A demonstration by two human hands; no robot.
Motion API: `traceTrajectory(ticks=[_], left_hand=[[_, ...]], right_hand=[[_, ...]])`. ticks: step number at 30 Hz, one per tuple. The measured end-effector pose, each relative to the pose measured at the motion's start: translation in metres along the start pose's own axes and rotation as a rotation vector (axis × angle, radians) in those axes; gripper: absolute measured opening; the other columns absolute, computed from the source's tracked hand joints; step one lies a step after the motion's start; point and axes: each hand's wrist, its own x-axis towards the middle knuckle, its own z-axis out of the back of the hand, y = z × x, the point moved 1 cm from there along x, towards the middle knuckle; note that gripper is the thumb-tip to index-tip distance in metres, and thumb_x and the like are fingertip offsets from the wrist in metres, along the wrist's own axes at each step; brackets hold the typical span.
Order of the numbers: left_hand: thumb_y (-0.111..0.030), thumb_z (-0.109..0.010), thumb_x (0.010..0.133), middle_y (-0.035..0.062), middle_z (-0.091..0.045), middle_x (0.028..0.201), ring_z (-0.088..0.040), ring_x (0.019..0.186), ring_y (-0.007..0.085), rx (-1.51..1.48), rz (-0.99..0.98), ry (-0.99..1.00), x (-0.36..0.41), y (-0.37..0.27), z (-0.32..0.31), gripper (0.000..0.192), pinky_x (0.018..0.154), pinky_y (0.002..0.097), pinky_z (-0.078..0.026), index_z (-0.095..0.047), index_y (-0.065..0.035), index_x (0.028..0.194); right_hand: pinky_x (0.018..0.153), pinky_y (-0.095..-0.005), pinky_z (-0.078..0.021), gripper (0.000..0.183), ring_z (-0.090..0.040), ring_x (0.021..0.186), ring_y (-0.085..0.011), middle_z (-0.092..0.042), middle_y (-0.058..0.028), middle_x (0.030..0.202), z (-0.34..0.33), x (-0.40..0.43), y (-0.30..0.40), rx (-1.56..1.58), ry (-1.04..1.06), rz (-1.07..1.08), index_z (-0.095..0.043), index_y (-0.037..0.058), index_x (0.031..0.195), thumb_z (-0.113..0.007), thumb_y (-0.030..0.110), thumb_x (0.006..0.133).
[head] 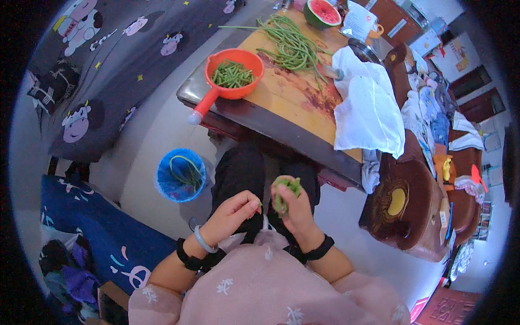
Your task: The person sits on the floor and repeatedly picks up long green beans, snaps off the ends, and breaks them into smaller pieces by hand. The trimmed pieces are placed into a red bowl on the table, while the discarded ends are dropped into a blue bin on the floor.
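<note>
In my right hand (293, 203), above my right knee, is a bunch of short green bean pieces (287, 191). To its left, my left hand (239, 209) is curled, with a small green bit at its fingertips. An orange plastic strainer (255, 90) with a handle stands at the table's near left corner and holds cut green beans (232, 74). Behind and right of it, long whole green beans (290, 42) lie in a loose heap on the table. A bin with a blue liner (162, 189) stands on the floor at left, with long green strands (194, 174) inside.
The wooden table (302, 118) also carries a halved watermelon (325, 14), a white cloth (365, 101) over its right side, and a round metal lid (363, 50). A brown wooden seat (406, 211) stands at right, and a cow-patterned cover (109, 77) hangs at left.
</note>
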Motion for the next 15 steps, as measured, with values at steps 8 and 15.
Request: traceTrajectory(ticks=[8,15], left_hand=[[-0.016,-0.054,0.096,0.0025,-0.058,0.091,-0.055,0.082,0.0122,0.135,0.027,-0.557,-0.021,0.037,0.077,0.015,0.075,0.0255,-0.047,-0.058,-0.0027,0.099],[-0.008,-0.062,0.088,0.0190,-0.046,0.134,-0.046,0.122,0.0352,1.079,-0.062,-1.001,-0.046,0.071,0.144,0.046,0.102,0.0405,-0.039,-0.048,-0.0038,0.131]], right_hand=[[0.051,-0.0200,-0.0410,0.019,-0.053,0.068,-0.0094,-0.056,-0.0013,0.082,0.013,0.055,0.034,0.302,-0.036,-0.190,-0.057,0.0076,0.106,-0.060,0.022,0.094],[0.058,-0.0219,-0.0556,0.020,-0.062,0.073,-0.0137,-0.060,-0.0036,0.085,-0.020,0.145,0.077,0.240,-0.008,-0.247,-0.057,0.0076,0.109,-0.062,0.020,0.093]])
